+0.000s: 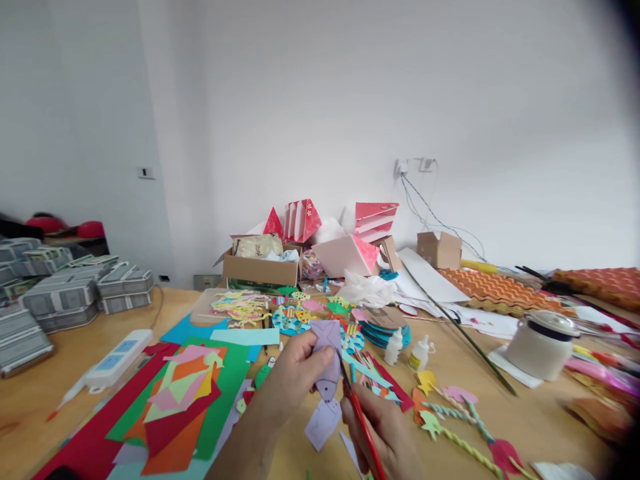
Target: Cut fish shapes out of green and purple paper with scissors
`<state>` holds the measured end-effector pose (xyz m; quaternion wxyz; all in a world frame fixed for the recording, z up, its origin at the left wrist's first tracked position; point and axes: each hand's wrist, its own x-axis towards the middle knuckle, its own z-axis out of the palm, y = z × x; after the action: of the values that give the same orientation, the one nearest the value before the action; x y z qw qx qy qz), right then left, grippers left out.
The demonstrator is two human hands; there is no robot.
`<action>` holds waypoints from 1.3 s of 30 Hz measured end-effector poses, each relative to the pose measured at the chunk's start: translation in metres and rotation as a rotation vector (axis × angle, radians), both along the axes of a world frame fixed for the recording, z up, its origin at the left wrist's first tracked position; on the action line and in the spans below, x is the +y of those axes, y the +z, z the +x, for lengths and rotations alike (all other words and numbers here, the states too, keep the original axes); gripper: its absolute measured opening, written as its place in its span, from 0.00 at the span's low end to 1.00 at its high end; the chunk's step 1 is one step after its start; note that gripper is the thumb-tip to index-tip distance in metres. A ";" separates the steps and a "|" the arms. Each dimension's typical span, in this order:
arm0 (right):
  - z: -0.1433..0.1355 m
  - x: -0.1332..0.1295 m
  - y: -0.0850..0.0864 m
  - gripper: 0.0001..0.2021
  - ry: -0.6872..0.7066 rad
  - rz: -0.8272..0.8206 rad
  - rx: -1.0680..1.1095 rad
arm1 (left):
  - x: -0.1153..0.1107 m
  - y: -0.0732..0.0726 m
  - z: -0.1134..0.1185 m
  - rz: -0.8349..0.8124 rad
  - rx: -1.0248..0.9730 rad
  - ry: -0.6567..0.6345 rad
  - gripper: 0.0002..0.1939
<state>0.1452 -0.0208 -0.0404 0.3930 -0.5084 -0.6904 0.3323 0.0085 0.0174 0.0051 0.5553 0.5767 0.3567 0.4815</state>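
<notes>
Purple paper (327, 333), right of the green card (236, 373), is pinched in the left hand (290, 377), apparently to steady its drawn outline; the right hand (385, 423) grips red-handled scissors (364, 427) farther right of the card, blades at the paper's edge. Outward, coloured scraps (180, 393) overlap on the card; squeeze bottles (394, 348) stand well right of it, probably for reach without crowding the blades.

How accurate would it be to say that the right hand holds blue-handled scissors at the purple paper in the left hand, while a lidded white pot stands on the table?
Nearly: the scissors have red handles, not blue, as the head view shows. The right hand does hold them at the purple paper in the left hand, and a lidded white pot stands on the table.
</notes>
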 end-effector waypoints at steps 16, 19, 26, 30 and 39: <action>-0.002 -0.001 0.003 0.19 -0.025 -0.020 -0.004 | 0.002 0.001 -0.003 0.040 0.028 0.020 0.12; -0.003 -0.002 0.004 0.18 -0.020 -0.015 0.002 | -0.001 0.003 0.001 0.017 0.002 0.014 0.12; 0.000 -0.001 0.005 0.18 -0.006 0.023 -0.021 | -0.005 0.007 0.004 0.012 -0.027 0.006 0.11; 0.002 0.001 0.006 0.19 -0.014 0.074 -0.059 | -0.002 0.004 -0.001 0.033 -0.012 -0.042 0.10; 0.003 0.002 0.002 0.20 -0.025 0.077 -0.061 | 0.002 -0.001 -0.004 0.030 -0.008 -0.029 0.10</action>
<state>0.1481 -0.0189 -0.0381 0.3952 -0.5115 -0.7079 0.2848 0.0045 0.0197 0.0040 0.5551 0.5880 0.3388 0.4810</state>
